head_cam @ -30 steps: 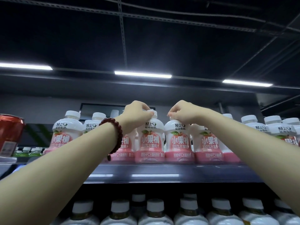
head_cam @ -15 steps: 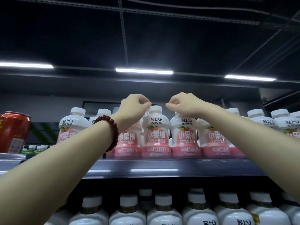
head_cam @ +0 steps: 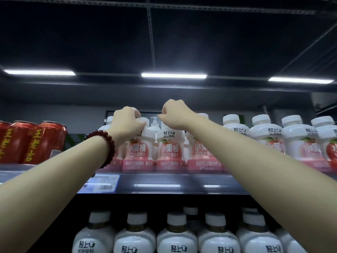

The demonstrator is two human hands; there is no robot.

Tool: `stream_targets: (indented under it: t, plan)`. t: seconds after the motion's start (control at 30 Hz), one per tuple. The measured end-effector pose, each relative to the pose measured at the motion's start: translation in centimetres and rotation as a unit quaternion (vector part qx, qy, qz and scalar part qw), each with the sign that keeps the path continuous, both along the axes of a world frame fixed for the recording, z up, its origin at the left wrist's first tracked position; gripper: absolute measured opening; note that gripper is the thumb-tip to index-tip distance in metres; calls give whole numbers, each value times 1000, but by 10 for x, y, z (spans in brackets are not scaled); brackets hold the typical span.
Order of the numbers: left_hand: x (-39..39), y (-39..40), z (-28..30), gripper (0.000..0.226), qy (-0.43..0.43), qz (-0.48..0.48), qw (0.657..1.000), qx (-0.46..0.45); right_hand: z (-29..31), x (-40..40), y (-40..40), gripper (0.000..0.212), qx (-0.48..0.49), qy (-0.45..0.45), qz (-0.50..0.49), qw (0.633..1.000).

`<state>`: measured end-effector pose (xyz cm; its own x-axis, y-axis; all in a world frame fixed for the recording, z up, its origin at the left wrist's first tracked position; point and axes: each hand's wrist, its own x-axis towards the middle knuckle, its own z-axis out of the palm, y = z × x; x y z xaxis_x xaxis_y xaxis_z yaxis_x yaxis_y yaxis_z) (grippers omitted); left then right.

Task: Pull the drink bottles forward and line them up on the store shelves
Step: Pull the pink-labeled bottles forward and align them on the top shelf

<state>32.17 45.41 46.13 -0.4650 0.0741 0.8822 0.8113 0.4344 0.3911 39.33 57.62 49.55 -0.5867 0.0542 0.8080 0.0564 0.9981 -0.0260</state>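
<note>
left grip (head_cam: 127,121) pinching bottle cap (head_cam: 141,121), right grip (head_cam: 175,115) curled above pink bottle (head_cam: 170,145)

Two hands reach up: the left hand (head_cam: 125,120) and the right hand (head_cam: 176,115). Three red cans (head_cam: 39,143) stand far left. Three ceiling lights (head_cam: 174,76) glow, and one pump bottle (head_cam: 154,130) hides behind the pink bottles (head_cam: 170,148).

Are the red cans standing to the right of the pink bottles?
No, the red cans stand left of the pink bottles.
</note>
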Motion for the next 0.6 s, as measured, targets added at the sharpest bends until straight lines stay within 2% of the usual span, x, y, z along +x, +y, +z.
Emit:
stream_targets:
  t: [0.1, 0.17, 0.27, 0.47, 0.6]
  plan:
    - [-4, 1, 1, 18, -28, 6, 999, -20, 0, -15, -4, 33, -49, -3, -28, 998]
    - [-1, 3, 6, 22, -38, 26, 998, -39, 2, -23, -1, 26, -74, -15, -52, 996]
    - [0, 4, 11, 25, -48, -2, 997, -56, 7, -24, 5, 17, -85, -60, -91, 990]
    - [-1, 4, 11, 14, -44, -76, 996, 13, 10, -12, 8, 36, -47, -80, -72, 993]
    - [3, -5, 14, 10, -40, -106, 993, 17, 16, 1, 7, 40, -27, -109, -62, 992]
